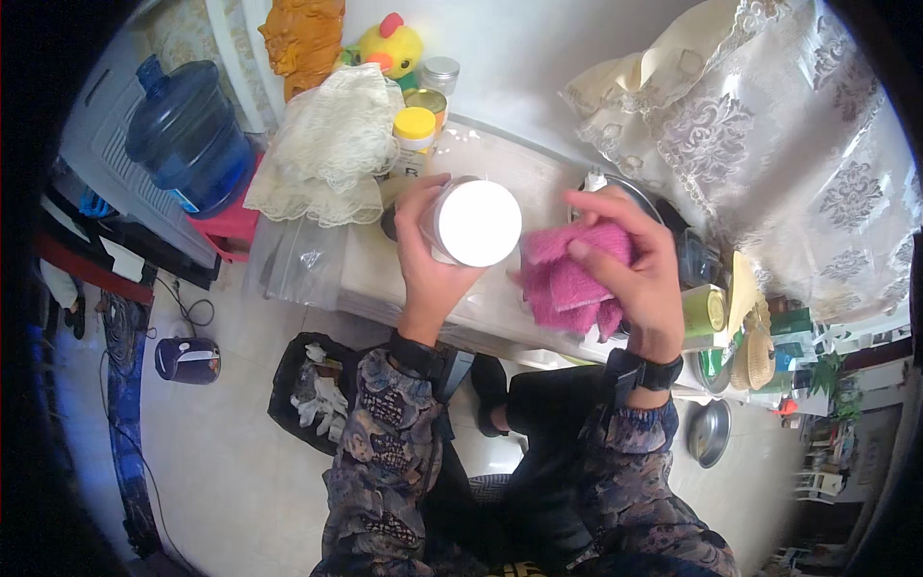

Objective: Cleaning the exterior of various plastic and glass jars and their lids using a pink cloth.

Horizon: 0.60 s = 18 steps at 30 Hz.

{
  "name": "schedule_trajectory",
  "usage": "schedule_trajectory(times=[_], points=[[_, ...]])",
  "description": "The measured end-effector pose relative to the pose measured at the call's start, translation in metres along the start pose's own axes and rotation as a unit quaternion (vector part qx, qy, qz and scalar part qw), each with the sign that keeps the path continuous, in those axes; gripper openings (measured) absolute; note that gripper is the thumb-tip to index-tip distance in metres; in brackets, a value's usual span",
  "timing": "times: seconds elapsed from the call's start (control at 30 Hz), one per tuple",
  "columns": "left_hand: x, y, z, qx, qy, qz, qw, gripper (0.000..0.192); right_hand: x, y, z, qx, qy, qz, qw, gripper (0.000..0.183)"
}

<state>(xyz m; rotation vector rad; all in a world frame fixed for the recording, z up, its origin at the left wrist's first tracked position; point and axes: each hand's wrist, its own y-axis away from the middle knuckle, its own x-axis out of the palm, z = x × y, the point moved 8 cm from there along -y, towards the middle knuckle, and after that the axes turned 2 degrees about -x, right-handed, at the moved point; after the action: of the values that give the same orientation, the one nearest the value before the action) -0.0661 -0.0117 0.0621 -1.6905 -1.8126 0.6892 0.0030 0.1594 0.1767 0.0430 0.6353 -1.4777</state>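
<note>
My left hand [424, 249] grips a jar with a round white lid [480, 222], its top facing up toward me. The jar's body is mostly hidden under the lid and behind my fingers. Just to the right, my right hand [642, 267] holds a bunched pink cloth [577, 278], slightly blurred. Cloth and jar are a small gap apart, both above the pale tabletop [497, 155]. Behind the jar stands a container with a yellow lid [414, 124]. A dark round thing beside my left fingers is mostly covered.
Cream lace fabric [328, 144] and a clear plastic bag [296, 263] lie on the table's left end. A blue water jug [191, 133] rests on a pink stool [229, 234]. A black-lined bin [314, 393] stands below. Patterned cloth [735, 137] drapes at right, near a green tin [705, 311].
</note>
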Motion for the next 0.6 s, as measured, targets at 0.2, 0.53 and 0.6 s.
schedule_trajectory(times=[0.2,0.53,0.6], points=[[0.012,0.005,-0.001,0.013,-0.005,0.006,1.0,0.094,-0.015,0.011,-0.014,0.004,-0.155,-0.24,0.958,0.028],[0.024,0.008,-0.007,0.076,-0.092,-0.027,0.993,0.081,0.015,0.002,-0.009,-0.071,0.15,-0.208,0.964,0.027],[0.03,0.008,-0.012,0.095,-0.123,-0.005,0.988,0.076,0.014,0.003,-0.012,-0.078,0.15,-0.208,0.963,0.026]])
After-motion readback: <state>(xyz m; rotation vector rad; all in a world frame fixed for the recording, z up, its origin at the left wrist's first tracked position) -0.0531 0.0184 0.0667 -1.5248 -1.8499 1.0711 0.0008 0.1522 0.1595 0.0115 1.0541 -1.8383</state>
